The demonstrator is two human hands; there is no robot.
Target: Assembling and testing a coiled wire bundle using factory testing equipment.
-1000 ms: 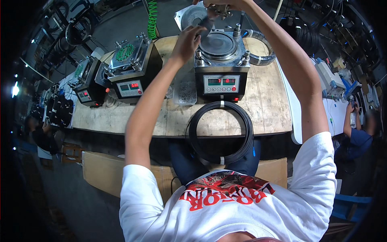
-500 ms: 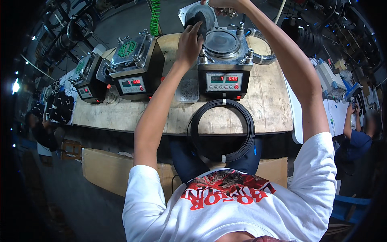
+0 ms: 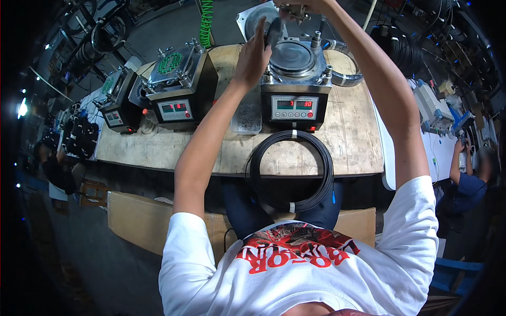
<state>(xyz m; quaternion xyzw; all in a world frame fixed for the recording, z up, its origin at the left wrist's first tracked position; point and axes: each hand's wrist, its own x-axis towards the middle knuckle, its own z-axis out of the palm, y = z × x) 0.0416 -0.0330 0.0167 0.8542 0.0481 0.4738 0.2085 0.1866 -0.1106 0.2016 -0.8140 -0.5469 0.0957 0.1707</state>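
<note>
Large red lettering (image 3: pixel 300 256) runs across the white T-shirt (image 3: pixel 311 282). Lit red digits and a line of small print mark the right-hand machine's control panel (image 3: pixel 293 108); red digits also glow on the middle machine's panel (image 3: pixel 175 110).

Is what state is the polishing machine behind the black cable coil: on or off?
On: the polishing machine shows lit red digits on its front panel, and a red light glows below.
</note>
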